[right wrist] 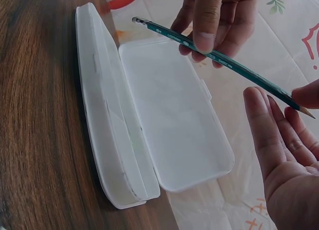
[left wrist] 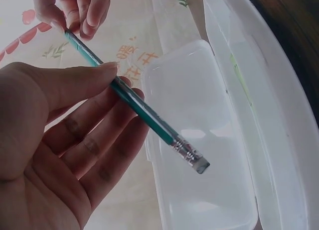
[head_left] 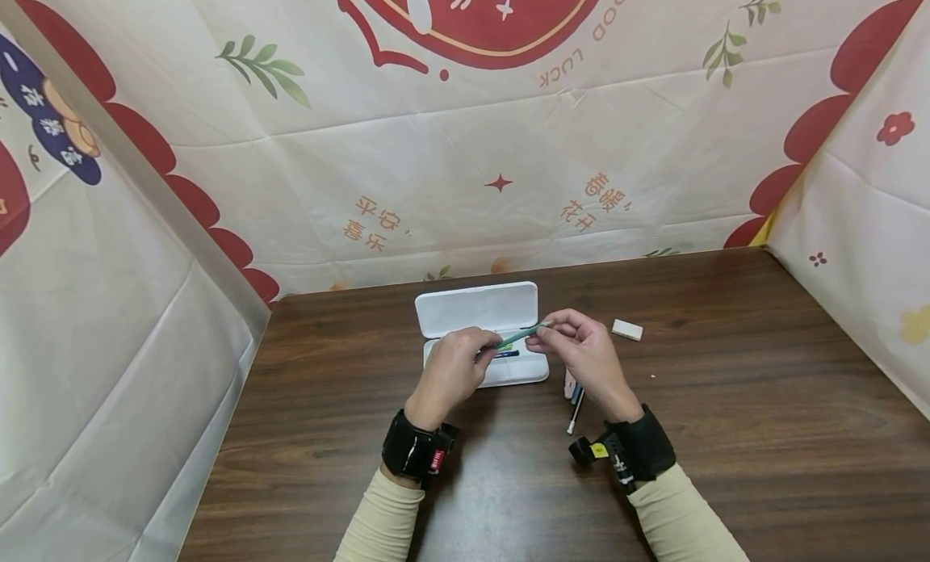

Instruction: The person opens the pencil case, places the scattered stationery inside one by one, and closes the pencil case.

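Observation:
Above an open white pencil case (head_left: 512, 378), both hands hold a green pencil (head_left: 517, 337). My left hand (head_left: 456, 362) pinches the shaft between thumb and fingers, and the eraser end (left wrist: 192, 158) sticks out past it. At the sharpened end, my right hand (head_left: 584, 352) pinches with thumb and fingers close to the bare wood tip (right wrist: 307, 112). The case's lid (head_left: 477, 309) is tipped back toward the cloth. A dark blue slim item (head_left: 506, 354) lies in the case tray, partly covered by the left hand in the head view.
A white eraser (head_left: 627, 330) lies on the wooden table (head_left: 734, 368), right of the case. Near the right wrist lie a slim dark stick with a white end (head_left: 574, 417) and a pale pink item (head_left: 570, 384), partly hidden. Printed cloth (head_left: 450, 142) hangs behind and at both sides.

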The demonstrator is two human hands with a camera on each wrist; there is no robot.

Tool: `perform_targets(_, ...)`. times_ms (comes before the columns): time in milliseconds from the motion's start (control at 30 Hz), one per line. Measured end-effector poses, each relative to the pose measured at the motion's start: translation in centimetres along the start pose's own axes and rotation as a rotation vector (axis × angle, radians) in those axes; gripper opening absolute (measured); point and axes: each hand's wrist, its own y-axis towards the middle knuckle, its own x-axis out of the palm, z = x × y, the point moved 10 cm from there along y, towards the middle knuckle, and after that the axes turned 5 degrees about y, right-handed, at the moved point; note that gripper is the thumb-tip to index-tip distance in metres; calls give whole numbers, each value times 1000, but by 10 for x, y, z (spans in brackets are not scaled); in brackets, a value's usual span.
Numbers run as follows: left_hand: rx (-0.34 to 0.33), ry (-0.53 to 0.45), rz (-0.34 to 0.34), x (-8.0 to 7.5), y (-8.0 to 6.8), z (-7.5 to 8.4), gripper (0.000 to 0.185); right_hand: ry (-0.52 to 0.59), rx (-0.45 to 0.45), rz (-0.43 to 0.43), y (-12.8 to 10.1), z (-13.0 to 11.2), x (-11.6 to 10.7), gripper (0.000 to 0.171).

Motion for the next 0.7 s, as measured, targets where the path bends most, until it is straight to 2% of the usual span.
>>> perform_targets(333, -34, 21, -13, 4, 0, -8, 13, -64, 28, 13, 1, 3, -6, 23)
perform_targets(700, -57, 63, -6, 7, -1, -16, 14, -65, 10, 31, 1, 2, -16, 26)
